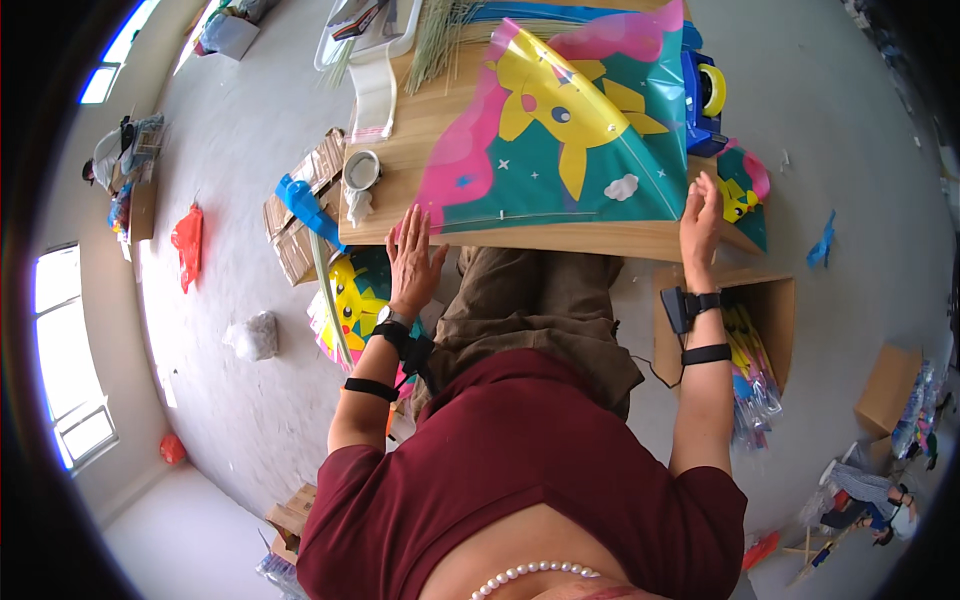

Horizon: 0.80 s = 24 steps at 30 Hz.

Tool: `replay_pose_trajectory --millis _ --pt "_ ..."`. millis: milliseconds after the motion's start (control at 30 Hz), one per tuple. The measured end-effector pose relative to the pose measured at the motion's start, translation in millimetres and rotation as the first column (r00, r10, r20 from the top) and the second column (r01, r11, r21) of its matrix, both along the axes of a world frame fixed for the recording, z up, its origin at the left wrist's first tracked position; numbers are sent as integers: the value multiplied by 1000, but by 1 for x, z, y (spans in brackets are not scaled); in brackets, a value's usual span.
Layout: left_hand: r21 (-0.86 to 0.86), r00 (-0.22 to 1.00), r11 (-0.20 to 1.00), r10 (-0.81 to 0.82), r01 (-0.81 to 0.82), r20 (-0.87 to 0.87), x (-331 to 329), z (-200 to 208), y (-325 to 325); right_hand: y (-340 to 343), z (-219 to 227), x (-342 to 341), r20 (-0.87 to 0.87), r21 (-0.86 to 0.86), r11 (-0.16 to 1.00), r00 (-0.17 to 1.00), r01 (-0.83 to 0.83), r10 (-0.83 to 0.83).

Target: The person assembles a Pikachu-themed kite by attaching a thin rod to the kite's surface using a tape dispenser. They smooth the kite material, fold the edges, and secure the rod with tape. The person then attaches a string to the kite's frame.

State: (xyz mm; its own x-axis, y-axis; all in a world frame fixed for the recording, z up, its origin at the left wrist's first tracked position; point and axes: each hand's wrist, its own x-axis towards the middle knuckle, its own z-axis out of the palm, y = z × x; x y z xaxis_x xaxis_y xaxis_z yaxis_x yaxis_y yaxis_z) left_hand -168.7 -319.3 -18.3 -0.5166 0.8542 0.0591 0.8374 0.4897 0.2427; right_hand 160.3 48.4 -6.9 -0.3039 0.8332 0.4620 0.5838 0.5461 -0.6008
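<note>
A kite sheet (560,180) of thin glossy plastic lies across the wooden table (420,110), teal and pink with a yellow cartoon figure. One flap of it stands raised or folded toward the upper middle. Along its near edge runs a thin pale line, possibly a slim stick. My left hand (413,265) lies flat at the sheet's near left corner, fingers stretched out. At the near right corner is my right hand (700,225), turned on its side, its fingers extended and slightly bent; I see nothing held in it. Both wrists wear black straps.
A blue tape dispenser (704,105) sits on the table's right side, a tape roll (362,170) on its left. Thin pale sticks (440,50) and a white tray (326,55) are at the back. Cardboard boxes (780,320) and more printed sheets (350,300) flank me below the tabletop.
</note>
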Motion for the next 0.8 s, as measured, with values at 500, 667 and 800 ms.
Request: replay_pose_trajectory --millis 500,667,800 --pt "-28 996 998 66 -64 64 10 -8 17 164 6 1 96 -340 940 992 -40 77" --pt "-22 997 998 63 -62 50 11 -7 19 179 23 2 -23 -720 689 995 -84 98" --pt "0 998 999 51 -51 35 10 -9 18 180 36 9 -219 -849 490 976 -197 14"
